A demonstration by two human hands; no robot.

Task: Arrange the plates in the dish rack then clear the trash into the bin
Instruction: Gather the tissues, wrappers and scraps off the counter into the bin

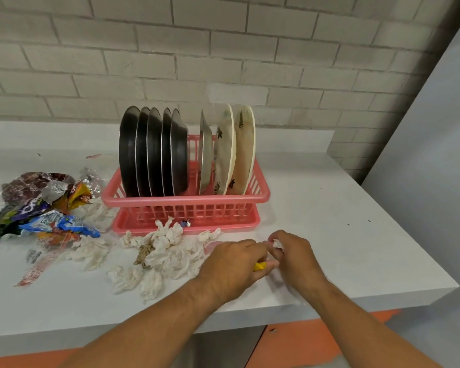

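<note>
Wrapper [259,266] in L hand [233,265], tissue [277,244] in R hand [294,257].

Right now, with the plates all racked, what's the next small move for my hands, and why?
Probably reach the left hand to the crumpled tissues beside it and gather them. The plates already stand in the pink rack; the left hand holds a yellow wrapper, the right hand a tissue scrap.

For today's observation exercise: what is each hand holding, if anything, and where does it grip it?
Left hand grips a yellow wrapper, mostly hidden inside its fingers; right hand pinches a crumpled white tissue between its fingertips.
</note>
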